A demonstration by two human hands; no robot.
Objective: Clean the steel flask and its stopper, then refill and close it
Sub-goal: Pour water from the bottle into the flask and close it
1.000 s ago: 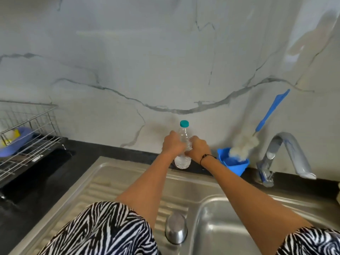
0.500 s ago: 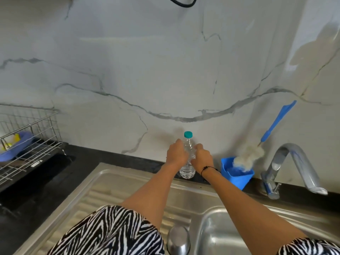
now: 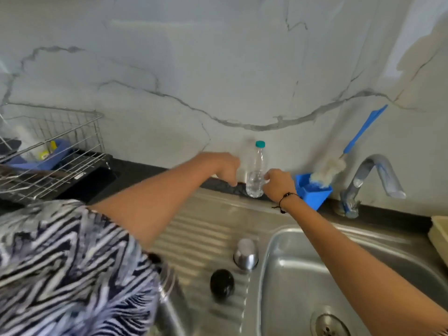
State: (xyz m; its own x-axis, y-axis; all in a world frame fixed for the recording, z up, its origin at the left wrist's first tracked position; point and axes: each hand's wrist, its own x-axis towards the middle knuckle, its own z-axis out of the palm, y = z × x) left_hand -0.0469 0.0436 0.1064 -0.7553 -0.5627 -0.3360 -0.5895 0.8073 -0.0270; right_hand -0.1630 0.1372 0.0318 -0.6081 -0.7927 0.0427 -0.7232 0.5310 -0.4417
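Observation:
A clear plastic water bottle [image 3: 256, 170] with a teal cap stands upright on the dark counter strip against the wall. My left hand [image 3: 226, 166] hangs just left of it with loosely curled fingers and holds nothing. My right hand [image 3: 276, 184] is at the bottle's right side, fingertips at its edge, not wrapped round it. On the ribbed drainboard [image 3: 201, 229] stand a steel cup-shaped lid [image 3: 245, 254], upside down, and a black stopper [image 3: 221, 283]. A shiny steel shape [image 3: 169, 301] shows below my left sleeve, blurred and partly hidden.
A blue holder [image 3: 312, 192] with a blue-handled bottle brush [image 3: 363, 132] sits left of the tap [image 3: 373, 175]. The sink basin [image 3: 303, 275] lies at the lower right. A wire dish rack [image 3: 48, 161] stands at the left. A pale block [image 3: 440, 234] is at the right edge.
Both hands gripped the bottle before; now my left hand has let go and drawn left, and my right hand has slid off to the bottle's side. The view tilted down.

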